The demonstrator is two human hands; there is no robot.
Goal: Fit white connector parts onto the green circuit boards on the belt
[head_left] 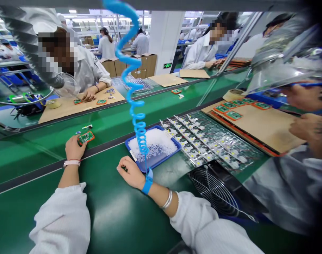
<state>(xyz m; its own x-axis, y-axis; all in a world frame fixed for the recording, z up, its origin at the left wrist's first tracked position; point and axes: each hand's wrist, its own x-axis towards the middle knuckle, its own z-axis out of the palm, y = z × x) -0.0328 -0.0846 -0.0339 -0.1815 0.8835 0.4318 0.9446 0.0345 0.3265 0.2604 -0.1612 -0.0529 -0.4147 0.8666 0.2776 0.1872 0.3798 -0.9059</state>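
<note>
My left hand (pixel 74 146) grips the near-left edge of a green circuit board (pixel 87 137) with an orange rim, over the green belt. Just beyond the board lies a small white-and-black part (pixel 87 127) with a tiny blue piece beside it. My right hand (pixel 130 171) is curled, thumb and fingers drawn together, at the near-left corner of a blue tray (pixel 161 163) of small white pieces (pixel 161 139). Anything in those fingers is too small or hidden to make out. A blue wrist strap (pixel 147 182) on the right wrist joins a coiled blue cord (pixel 140 120).
Right of the tray lie clear trays with rows of white parts (pixel 203 141). A black fan (pixel 216 187) stands near my right forearm. Cardboard (pixel 266 130) at the right carries several circuit boards (pixel 233 115). Co-workers' hands (pixel 91 93) work across the belt and at the right edge.
</note>
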